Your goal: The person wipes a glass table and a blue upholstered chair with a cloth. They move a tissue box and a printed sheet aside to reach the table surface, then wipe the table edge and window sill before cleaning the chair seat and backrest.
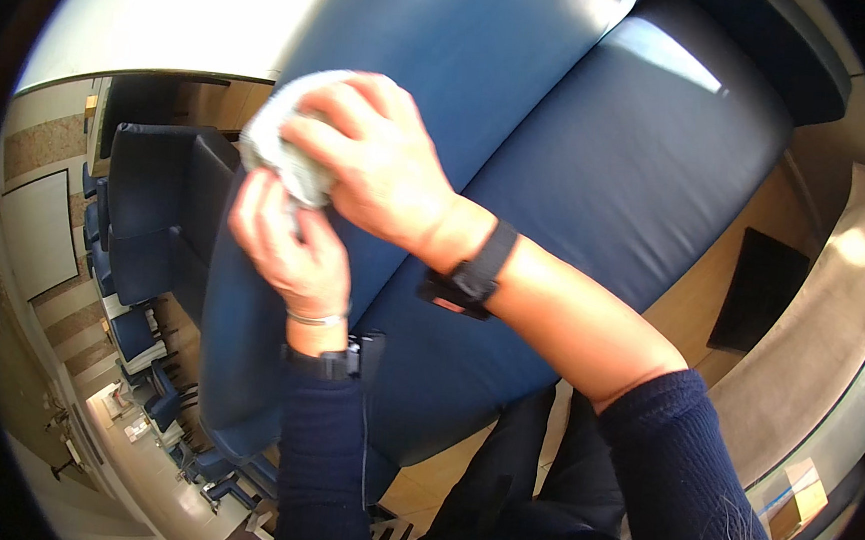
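Observation:
A crumpled white cloth (265,134) is bunched up over the top edge of the sofa's dark blue backrest (432,67). My right hand (391,165) grips it from above with bent fingers. Just below, my left hand (291,249) has its fingertips on the lower edge of the same cloth. The cloth and both hands are slightly blurred. Under my forearms stretches the smooth blue seat cushion (559,181), and the lower side of the cloth is hidden by my fingers.
A dark armrest (786,54) closes the sofa's far end. Behind the backrest stands another dark blue sofa (158,213). To the right are a table with a beige top (820,320) and a wooden box (799,506) at its edge. Tables and chairs recede at lower left.

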`<state>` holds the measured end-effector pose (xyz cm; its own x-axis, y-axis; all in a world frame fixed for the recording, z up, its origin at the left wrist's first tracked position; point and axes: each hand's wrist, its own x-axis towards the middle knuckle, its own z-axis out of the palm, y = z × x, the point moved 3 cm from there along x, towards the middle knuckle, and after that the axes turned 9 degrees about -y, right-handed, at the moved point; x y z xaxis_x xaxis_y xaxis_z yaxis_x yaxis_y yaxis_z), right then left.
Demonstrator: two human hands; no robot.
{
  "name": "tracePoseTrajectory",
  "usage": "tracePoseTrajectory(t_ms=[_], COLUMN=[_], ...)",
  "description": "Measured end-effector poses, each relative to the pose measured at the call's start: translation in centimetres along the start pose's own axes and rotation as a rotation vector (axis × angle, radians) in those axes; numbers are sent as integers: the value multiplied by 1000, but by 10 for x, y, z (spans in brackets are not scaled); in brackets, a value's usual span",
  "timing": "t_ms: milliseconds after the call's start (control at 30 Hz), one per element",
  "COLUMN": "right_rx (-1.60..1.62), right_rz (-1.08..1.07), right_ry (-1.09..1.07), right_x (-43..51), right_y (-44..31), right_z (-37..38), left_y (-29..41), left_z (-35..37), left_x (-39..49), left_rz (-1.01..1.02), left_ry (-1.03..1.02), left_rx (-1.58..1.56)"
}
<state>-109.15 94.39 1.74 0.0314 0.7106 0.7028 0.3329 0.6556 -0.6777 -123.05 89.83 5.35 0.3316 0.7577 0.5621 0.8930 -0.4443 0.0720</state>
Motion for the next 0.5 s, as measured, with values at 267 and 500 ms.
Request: tracePoseTrajectory(t_ms=[267, 500], right_rx=[-265, 30], right_rz=[70, -51], right_ry=[-140, -64], right_x=[26, -59], right_y=[-36, -23], right_z=[42, 39], left_y=[-31, -6], left_z=[-8, 15], left_x=[1, -93], left_rz=[-134, -151], left_ry=[-42, -18], left_rx=[32, -19])
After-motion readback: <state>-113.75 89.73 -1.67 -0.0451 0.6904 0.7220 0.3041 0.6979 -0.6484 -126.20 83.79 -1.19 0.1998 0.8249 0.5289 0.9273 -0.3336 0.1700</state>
